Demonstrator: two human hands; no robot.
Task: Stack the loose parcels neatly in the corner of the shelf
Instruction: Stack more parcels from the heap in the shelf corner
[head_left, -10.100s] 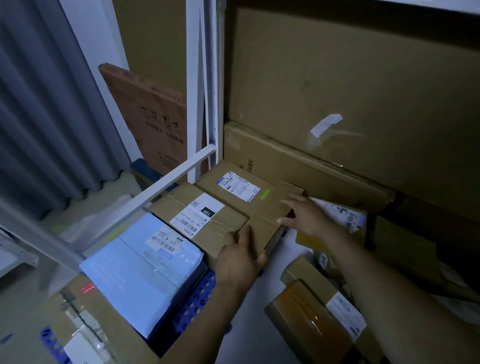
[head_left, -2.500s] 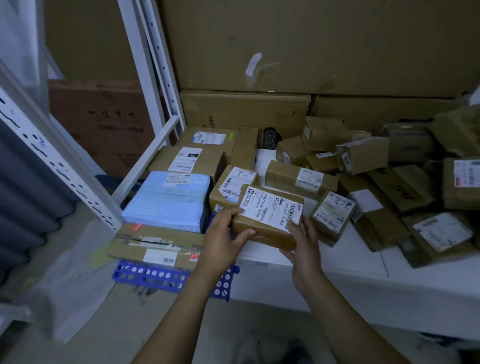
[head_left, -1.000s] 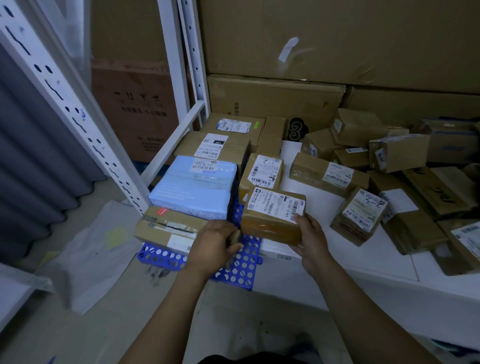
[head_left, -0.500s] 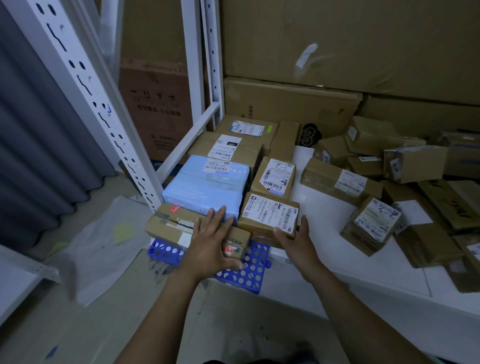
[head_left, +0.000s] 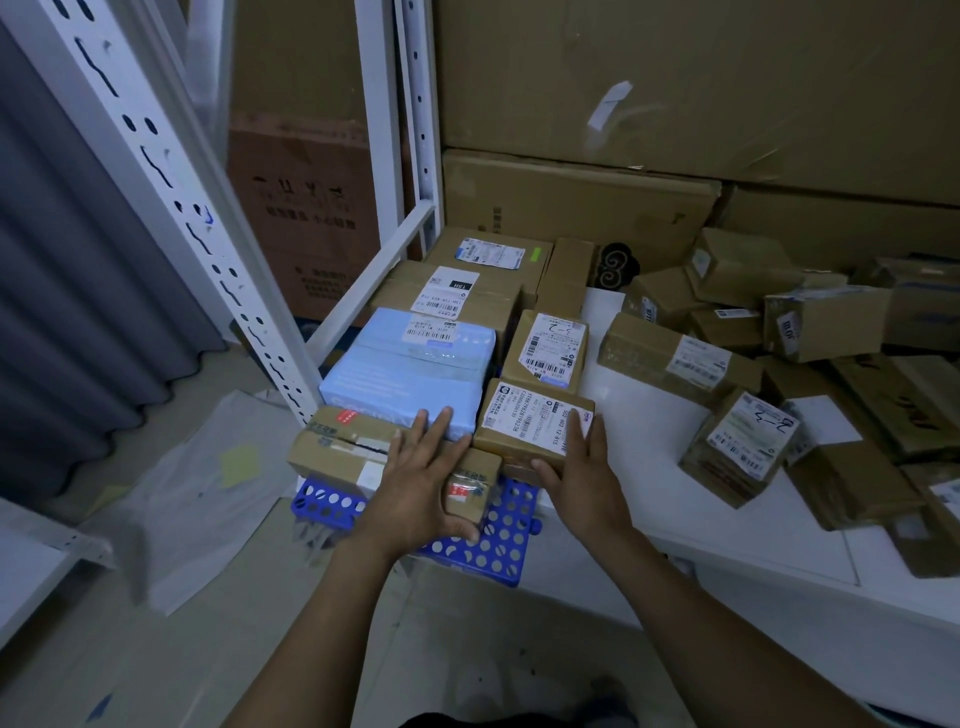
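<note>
Two open hands press on parcels at the front left corner of a white shelf. The left hand lies flat, fingers straight, on a long parcel resting on a blue tray, its fingertips reaching a blue parcel behind; the right hand braces a labelled parcel just beside it, straight fingers along its right side, thumb on its front. Other loose parcels lie scattered on the shelf, well apart to the right.
</note>
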